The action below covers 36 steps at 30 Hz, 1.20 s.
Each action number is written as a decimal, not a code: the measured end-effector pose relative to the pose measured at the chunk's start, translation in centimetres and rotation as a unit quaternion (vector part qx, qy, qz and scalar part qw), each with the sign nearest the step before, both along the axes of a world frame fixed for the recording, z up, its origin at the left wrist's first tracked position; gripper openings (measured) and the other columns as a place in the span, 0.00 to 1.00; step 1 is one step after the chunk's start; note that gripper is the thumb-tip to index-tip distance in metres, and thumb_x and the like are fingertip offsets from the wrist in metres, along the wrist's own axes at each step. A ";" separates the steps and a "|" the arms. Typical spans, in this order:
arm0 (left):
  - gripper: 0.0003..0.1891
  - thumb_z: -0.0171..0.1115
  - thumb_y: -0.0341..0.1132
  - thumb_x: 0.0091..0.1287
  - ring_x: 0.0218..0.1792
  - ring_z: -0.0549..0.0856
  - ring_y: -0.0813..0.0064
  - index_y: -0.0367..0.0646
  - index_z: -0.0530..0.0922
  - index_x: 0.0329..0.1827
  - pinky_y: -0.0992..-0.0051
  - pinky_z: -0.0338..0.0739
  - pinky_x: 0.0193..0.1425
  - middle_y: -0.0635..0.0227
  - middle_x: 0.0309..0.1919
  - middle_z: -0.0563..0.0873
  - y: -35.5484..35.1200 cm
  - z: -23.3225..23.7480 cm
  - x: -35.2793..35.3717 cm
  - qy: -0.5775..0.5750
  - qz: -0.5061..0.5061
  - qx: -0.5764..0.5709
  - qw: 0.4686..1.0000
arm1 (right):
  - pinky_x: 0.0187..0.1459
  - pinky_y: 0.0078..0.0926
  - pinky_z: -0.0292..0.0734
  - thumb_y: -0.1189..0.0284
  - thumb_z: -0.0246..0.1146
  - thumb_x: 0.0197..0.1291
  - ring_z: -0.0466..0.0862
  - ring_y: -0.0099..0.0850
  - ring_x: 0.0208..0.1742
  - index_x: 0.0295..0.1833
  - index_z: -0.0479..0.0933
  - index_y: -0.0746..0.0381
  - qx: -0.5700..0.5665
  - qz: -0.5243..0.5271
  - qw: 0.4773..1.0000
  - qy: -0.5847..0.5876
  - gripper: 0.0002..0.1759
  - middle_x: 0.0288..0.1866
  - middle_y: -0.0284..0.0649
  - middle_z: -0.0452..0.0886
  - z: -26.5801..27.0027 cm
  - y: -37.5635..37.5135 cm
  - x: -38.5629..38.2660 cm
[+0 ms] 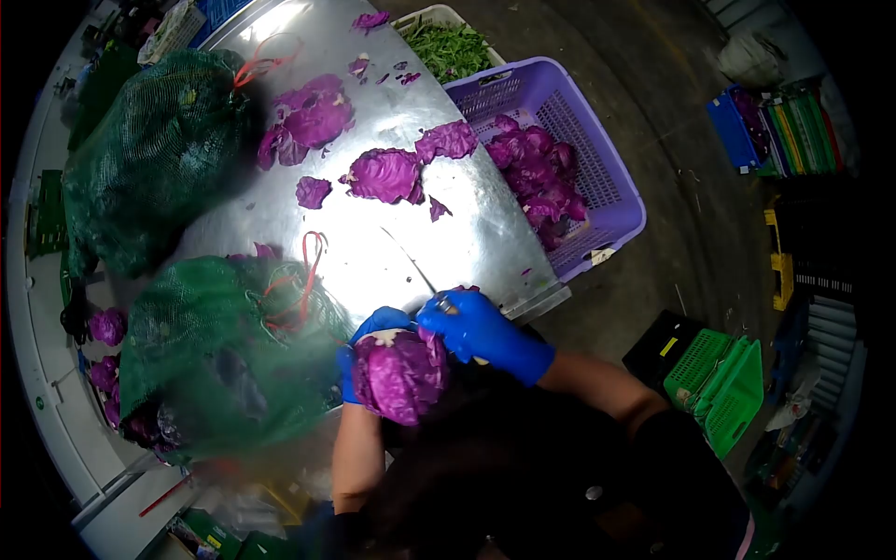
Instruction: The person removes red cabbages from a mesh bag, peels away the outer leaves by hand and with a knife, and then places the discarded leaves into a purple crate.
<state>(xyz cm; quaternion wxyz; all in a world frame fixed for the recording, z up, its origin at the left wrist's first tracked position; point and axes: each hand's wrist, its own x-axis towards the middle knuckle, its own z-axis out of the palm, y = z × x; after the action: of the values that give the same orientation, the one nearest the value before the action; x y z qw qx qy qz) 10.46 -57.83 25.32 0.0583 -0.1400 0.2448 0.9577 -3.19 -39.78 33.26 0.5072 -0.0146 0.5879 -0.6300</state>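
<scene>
A purple cabbage head (401,378) is held close to the body, past the near edge of the metal table (373,266). Wrapped around its left side is my left hand (364,350) in a blue glove. My right hand (481,336), also gloved in blue, is closed on the handle of a knife (420,270) and touches the cabbage's upper right side, by a loose leaf. The thin blade points up and left over the table. Loose purple leaves (385,175) lie beyond the blade. Part of my left hand's fingers is hidden behind the cabbage.
Two green mesh sacks (159,149) stand at the left, the nearer one holding cabbages. A purple crate (597,159) with leaves stands beyond the table's right edge, beside a white basket of greens (448,49). Green crates (733,397) are on the floor at right.
</scene>
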 end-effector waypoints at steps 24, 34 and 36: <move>0.37 0.62 0.59 0.60 0.72 0.68 0.60 0.58 0.68 0.72 0.56 0.55 0.80 0.64 0.70 0.73 1.6 5.1 -7.6 -0.074 -0.127 -0.895 0.421 | 0.49 0.27 0.78 0.65 0.72 0.61 0.82 0.23 0.47 0.61 0.78 0.58 -0.161 0.074 0.954 0.242 0.24 0.46 0.36 0.84 -1.3 -1.4 -8.8; 0.41 0.59 0.64 0.62 0.73 0.67 0.53 0.55 0.64 0.76 0.46 0.59 0.77 0.60 0.74 0.68 2.9 1.2 -6.2 -0.164 0.105 -0.307 0.932 | 0.60 0.32 0.76 0.62 0.75 0.56 0.81 0.33 0.59 0.73 0.66 0.60 -0.055 0.081 0.917 0.388 0.42 0.64 0.46 0.77 1.3 0.7 -9.5; 0.42 0.56 0.65 0.64 0.72 0.68 0.51 0.52 0.62 0.77 0.42 0.60 0.75 0.56 0.74 0.67 4.1 4.8 -7.2 -0.173 0.238 -0.016 0.956 | 0.65 0.30 0.72 0.64 0.74 0.57 0.77 0.34 0.66 0.72 0.69 0.61 -0.097 0.103 0.916 0.375 0.39 0.68 0.46 0.76 -0.1 -0.7 -7.5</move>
<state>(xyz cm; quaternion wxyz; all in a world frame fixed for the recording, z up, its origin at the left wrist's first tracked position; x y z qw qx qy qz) 3.22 -53.75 30.13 -0.1326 -0.3583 0.2053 0.9010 -10.70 -40.49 33.17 0.3076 -0.3594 0.6661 -0.5766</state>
